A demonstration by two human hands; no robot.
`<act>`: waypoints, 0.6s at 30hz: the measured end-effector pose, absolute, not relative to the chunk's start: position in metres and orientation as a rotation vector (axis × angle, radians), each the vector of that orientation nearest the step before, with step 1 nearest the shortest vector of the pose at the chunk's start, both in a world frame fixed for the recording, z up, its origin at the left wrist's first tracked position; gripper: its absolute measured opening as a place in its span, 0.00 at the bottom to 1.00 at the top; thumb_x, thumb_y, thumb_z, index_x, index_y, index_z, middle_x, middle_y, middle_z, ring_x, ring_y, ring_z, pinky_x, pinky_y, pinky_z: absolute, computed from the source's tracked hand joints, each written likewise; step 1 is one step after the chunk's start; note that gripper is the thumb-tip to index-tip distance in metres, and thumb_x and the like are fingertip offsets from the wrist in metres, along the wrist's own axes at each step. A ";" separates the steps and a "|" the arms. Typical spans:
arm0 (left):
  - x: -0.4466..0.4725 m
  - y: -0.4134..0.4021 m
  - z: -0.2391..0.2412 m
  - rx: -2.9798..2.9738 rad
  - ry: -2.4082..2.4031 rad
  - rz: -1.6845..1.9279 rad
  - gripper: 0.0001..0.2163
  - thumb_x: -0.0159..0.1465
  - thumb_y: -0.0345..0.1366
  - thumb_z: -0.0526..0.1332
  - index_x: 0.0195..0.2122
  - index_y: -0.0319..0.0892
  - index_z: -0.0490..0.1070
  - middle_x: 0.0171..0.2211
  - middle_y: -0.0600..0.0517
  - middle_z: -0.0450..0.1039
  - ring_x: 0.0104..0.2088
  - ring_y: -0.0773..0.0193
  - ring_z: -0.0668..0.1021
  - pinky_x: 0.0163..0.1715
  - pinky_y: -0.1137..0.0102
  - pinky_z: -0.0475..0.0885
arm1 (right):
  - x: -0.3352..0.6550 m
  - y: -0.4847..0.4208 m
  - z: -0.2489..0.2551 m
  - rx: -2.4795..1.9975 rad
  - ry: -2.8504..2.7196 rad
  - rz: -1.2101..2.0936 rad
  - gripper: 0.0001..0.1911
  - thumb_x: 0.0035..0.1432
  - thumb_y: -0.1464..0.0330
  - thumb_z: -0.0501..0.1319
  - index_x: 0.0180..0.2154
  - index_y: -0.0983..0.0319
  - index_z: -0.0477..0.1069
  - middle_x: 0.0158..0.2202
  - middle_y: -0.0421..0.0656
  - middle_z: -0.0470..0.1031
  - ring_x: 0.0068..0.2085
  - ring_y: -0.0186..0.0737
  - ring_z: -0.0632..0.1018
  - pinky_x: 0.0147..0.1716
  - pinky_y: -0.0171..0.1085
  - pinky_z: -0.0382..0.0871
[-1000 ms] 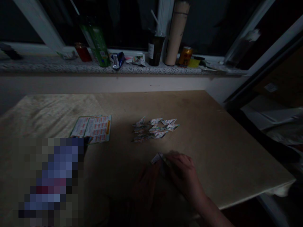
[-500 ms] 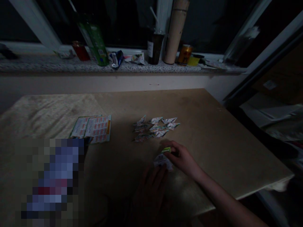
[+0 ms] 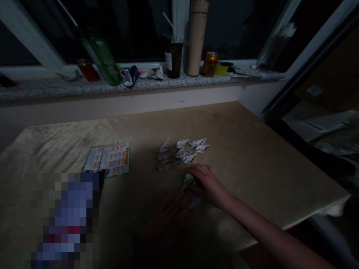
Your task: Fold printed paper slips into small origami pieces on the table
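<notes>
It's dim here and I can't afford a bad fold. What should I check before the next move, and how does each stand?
1. Right hand on the paper piece: ok.
2. Left hand touching that piece: cannot tell, in shadow.
3. Folded pieces apart from both hands: ok, though close.
4. Printed sheet flat on the table: ok.
5. Crease lined up: cannot tell, the right hand covers it.

The right hand is brought forward from near the worktop's front edge, closer to the folded pile, and is now laid over the paper, whose face was shown half a second ago. The left hand is drawn forward beside it.
</notes>
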State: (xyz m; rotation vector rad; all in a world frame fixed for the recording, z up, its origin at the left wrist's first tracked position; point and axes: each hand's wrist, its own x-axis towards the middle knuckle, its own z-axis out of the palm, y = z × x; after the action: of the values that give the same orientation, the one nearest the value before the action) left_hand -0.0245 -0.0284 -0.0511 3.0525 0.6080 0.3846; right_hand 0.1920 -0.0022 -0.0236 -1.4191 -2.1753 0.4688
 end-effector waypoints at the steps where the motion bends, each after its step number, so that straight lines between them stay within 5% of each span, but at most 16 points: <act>1: -0.026 -0.027 -0.052 3.042 0.648 0.392 0.19 0.61 0.42 0.54 0.51 0.39 0.64 0.62 0.41 0.55 0.62 0.55 0.56 0.59 0.56 0.53 | 0.192 -0.003 -0.024 -1.422 -2.196 0.412 0.22 0.54 0.71 0.63 0.51 0.58 0.66 0.46 0.46 0.72 0.49 0.46 0.70 0.47 0.45 0.59; 7: -0.026 -0.023 -0.047 3.007 0.815 0.085 0.35 0.62 0.53 0.47 0.64 0.35 0.42 0.64 0.43 0.50 0.62 0.55 0.55 0.60 0.58 0.47 | 0.198 -0.011 -0.022 -1.332 -2.313 0.161 0.24 0.59 0.69 0.58 0.57 0.58 0.60 0.55 0.49 0.66 0.55 0.47 0.66 0.52 0.49 0.56; 18: -0.015 -0.032 -0.044 3.063 1.043 0.210 0.31 0.62 0.54 0.48 0.62 0.42 0.53 0.61 0.45 0.58 0.60 0.52 0.57 0.59 0.54 0.39 | 0.217 -0.047 -0.011 -1.162 -2.558 0.370 0.23 0.60 0.66 0.56 0.57 0.59 0.61 0.56 0.45 0.67 0.60 0.44 0.63 0.60 0.51 0.49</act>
State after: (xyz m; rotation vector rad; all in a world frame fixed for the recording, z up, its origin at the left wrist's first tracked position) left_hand -0.0151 -0.0316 -0.0441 3.0630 1.0432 0.2095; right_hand 0.2170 -0.0474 -0.0113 -1.1616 -2.5576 0.3700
